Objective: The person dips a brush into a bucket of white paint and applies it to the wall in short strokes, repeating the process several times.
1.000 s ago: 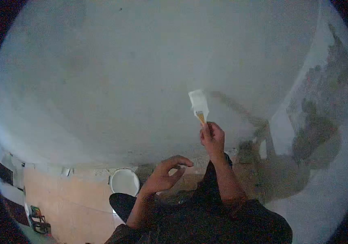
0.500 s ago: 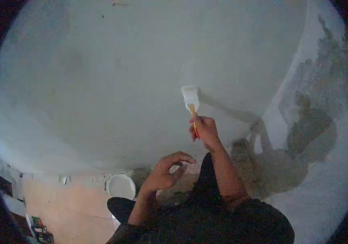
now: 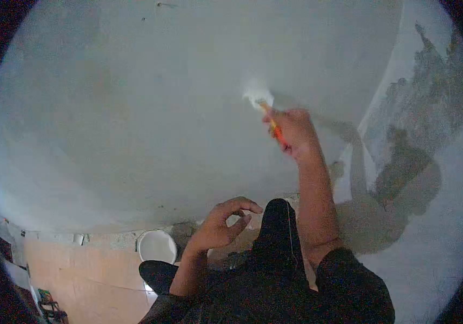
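Brush at the wall, right arm extended. Compared with half a second ago, your paintbrush (image 3: 265,107) sits higher on the pale wall (image 3: 134,119) and your right forearm reaches farther up — a change that suggests a brushing stroke is under way, with the brush well above and to the right of the white bucket (image 3: 140,246). Your right hand (image 3: 292,129) is closed around the handle, pinching it between thumb and fingers; the bristle end is blurred, so its exact contact with the wall cannot be told. Your left hand (image 3: 225,222), just to the right of the bucket, is unchanged: thumb and fingers curve towards each other with a gap between, gripping nothing visible. The surface is greyish white and dim, with a small dark mark (image 3: 144,19) far above the bucket. Well to the bucket's right, an adjoining wall (image 3: 442,86) bears dark, rough patches, and a shadow (image 3: 407,173) falls across it. The tan floor (image 3: 91,275) spreads to the bucket's left — there, lower down, stands a dark object (image 3: 52,312) too indistinct to identify.
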`<state>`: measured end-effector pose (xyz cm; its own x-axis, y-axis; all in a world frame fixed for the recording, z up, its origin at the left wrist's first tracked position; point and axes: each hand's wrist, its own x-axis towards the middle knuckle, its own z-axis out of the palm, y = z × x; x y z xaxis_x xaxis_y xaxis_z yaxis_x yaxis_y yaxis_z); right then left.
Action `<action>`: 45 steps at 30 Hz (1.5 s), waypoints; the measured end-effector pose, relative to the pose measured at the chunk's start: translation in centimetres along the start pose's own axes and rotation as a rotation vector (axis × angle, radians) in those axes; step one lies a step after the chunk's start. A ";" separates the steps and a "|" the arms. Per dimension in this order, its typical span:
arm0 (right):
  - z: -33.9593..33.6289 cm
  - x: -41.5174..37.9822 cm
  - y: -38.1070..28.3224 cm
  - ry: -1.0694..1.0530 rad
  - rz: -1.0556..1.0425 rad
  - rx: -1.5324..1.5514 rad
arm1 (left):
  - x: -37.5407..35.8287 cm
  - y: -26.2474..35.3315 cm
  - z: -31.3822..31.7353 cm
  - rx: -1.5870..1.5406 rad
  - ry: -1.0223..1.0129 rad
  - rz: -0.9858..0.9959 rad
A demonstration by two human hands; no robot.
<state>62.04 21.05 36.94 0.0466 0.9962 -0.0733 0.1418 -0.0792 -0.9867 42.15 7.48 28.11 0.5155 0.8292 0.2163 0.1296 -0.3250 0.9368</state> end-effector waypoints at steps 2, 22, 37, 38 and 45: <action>-0.6 -1.5 -4.3 0.019 -0.061 0.067 | 0.0 0.7 0.1 -0.018 0.007 0.001; 2.4 -1.0 21.2 -0.011 0.116 0.177 | 1.0 -1.1 1.1 0.024 0.085 0.003; -1.6 -3.1 -5.8 0.027 -0.240 0.041 | 1.9 1.0 1.4 0.025 0.035 0.015; -1.3 -2.8 -5.1 0.012 -0.253 0.084 | 1.7 0.8 1.5 0.026 0.035 0.019; 2.6 1.9 10.4 -0.018 -0.073 0.054 | 1.4 -0.5 1.0 0.013 0.052 0.029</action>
<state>61.04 22.22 26.13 0.0199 0.9998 -0.0033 0.0902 -0.0051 -0.9959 43.62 8.37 27.66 0.4746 0.8416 0.2579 0.1267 -0.3552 0.9262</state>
